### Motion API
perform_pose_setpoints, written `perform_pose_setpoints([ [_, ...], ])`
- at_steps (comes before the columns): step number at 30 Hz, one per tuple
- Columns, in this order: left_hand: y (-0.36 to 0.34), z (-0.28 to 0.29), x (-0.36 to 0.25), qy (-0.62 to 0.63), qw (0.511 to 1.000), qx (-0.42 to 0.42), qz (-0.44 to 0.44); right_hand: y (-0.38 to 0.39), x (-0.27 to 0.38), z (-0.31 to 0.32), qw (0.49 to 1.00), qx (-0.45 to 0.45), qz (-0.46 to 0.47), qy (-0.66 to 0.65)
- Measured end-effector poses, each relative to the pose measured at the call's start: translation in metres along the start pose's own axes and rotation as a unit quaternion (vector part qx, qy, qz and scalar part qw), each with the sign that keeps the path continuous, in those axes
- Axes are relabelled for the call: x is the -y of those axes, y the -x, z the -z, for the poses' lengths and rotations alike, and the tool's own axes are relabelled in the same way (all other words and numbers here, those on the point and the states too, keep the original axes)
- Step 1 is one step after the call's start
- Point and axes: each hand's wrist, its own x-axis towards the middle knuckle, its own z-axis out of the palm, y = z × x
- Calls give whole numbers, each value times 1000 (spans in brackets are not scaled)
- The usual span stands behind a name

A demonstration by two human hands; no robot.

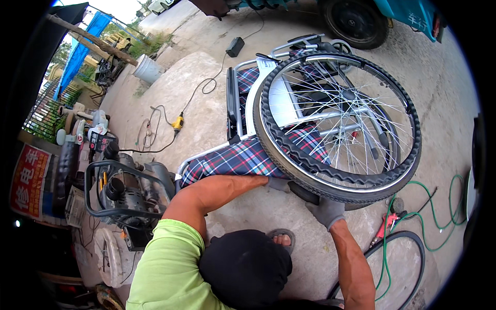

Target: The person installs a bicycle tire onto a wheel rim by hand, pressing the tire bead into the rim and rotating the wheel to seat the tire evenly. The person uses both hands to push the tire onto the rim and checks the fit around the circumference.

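A folded wheelchair lies on its side, with a tartan seat, silver frame and spoked rear wheel facing up; a wavy black strip lines the wheel's rim. My left hand, in a grey glove, reaches beneath the seat's lower edge, its fingers mostly hidden. My right hand, also gloved, is closed at a dark elongated part under the wheel's lower edge; exactly what it grips is unclear.
An air compressor stands left, near a yellow plug, cables and a white bucket. A teal cart is at the top. A red air tool, green hose and black inner tube lie at the lower right.
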Motion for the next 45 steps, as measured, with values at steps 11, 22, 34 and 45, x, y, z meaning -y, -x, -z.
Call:
perform_pose_setpoints([
  [11, -35, 18, 5, -98, 979, 138, 114, 11, -29, 1, 997, -54, -40, 36],
  [22, -31, 6, 15, -31, 994, 76, 71, 28, -28, 32, 941, -307, -120, -80],
  [34, -48, -8, -111, 163, 983, 58, 68, 37, -191, 13, 787, -192, -497, -310],
  [45, -54, -16, -77, 223, 974, 27, 34, 36, -155, 39, 780, -222, -455, -368],
])
